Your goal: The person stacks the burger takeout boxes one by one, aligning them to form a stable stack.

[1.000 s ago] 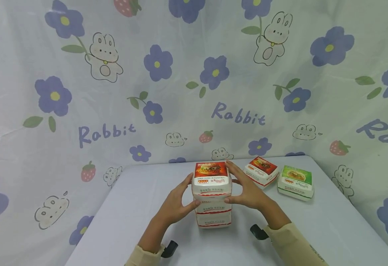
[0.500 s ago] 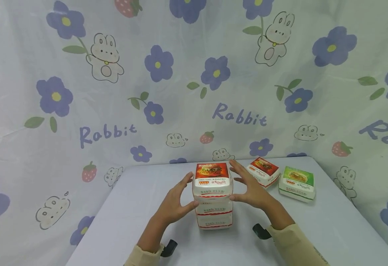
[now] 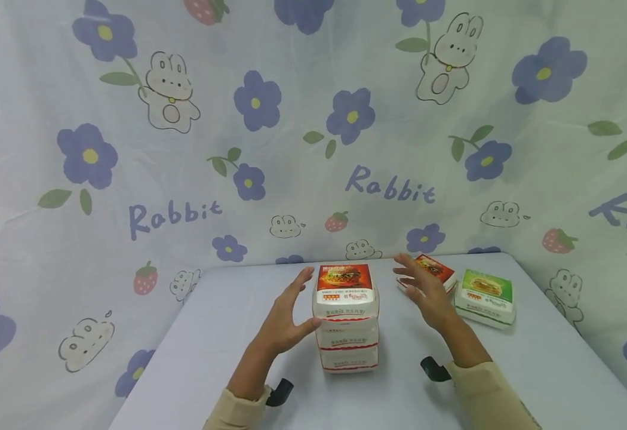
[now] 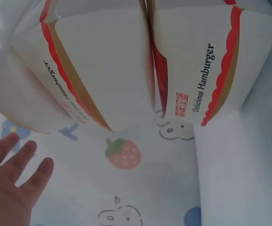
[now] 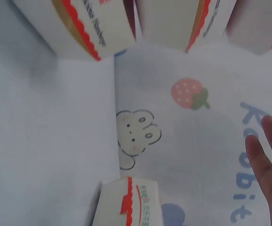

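Three white hamburger boxes stand stacked on the table: a top box (image 3: 344,301) with a red burger-picture lid, a middle box (image 3: 347,335) and a bottom box (image 3: 349,360). At the stack's left side is my left hand (image 3: 283,321), fingers extended, its thumb tip by the seam below the top box; whether it touches I cannot tell. The left wrist view shows the fingers (image 4: 38,181) apart from the cardboard. My right hand (image 3: 430,298) hovers clear of the stack on the right, fingers spread and holding nothing. It partly covers another red-lidded hamburger box (image 3: 438,269).
A green-lidded hamburger box (image 3: 484,298) sits at the table's back right, beside the loose red one. The white table (image 3: 227,334) ends against a hanging cloth (image 3: 292,149) printed with flowers, rabbits and strawberries.
My right hand has come away from the stack and moved right, toward the loose red-lidded box. The left hand stays at the stack's left side. The stack stands as before.
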Tool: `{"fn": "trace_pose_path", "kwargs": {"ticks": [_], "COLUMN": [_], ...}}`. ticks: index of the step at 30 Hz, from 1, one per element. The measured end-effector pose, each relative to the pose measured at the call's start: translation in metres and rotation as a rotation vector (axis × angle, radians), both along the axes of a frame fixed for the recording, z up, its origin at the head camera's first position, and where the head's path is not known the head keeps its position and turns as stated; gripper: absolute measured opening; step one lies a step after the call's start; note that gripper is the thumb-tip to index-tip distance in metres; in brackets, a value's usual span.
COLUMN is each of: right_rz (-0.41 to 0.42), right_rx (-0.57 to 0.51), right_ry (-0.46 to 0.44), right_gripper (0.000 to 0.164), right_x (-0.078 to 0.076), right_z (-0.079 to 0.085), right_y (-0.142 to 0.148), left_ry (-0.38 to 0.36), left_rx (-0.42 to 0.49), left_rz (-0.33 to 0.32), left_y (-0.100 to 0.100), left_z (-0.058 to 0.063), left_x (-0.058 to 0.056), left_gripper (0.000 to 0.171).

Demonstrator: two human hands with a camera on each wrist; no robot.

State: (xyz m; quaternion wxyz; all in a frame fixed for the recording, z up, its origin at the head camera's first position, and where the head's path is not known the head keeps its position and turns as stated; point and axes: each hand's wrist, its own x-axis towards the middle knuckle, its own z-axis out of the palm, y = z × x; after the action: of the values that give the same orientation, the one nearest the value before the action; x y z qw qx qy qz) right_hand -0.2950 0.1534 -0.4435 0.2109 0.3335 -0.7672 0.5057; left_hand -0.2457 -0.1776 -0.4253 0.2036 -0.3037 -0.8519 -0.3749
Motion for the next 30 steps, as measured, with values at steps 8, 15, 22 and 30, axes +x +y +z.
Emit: {"fn": "trace_pose_path", "kwargs": {"ticks": [8,15,22,30], "right_rz": [-0.191,-0.386,-0.462,-0.493], "right_rx": [0.042,0.222,0.249,0.261], "right_ry": [-0.101,-0.376,-0.419,-0.478], "right_gripper": [0.07,0.098,0.113,0.111], "right_x": [-0.006,-0.016,-0.034,-0.045], "right_z": [-0.005,-0.017,-0.038,-0.054], "right_y": [0.016,0.023,0.033,0.043], "left_ry": [-0.012,-0.003,-0.006,-0.002], "left_rx": [-0.021,-0.014,-0.022,-0.035], "left_rz": [0.018,0.023,0.032,0.039], "left_y": [0.005,0.005,0.005,0.007], "left_z": [0.002,0.002,0.0,-0.001], "left_x": [0.001,0.003,0.003,0.001], "left_gripper": [0.091,0.091,0.09,0.088]}}
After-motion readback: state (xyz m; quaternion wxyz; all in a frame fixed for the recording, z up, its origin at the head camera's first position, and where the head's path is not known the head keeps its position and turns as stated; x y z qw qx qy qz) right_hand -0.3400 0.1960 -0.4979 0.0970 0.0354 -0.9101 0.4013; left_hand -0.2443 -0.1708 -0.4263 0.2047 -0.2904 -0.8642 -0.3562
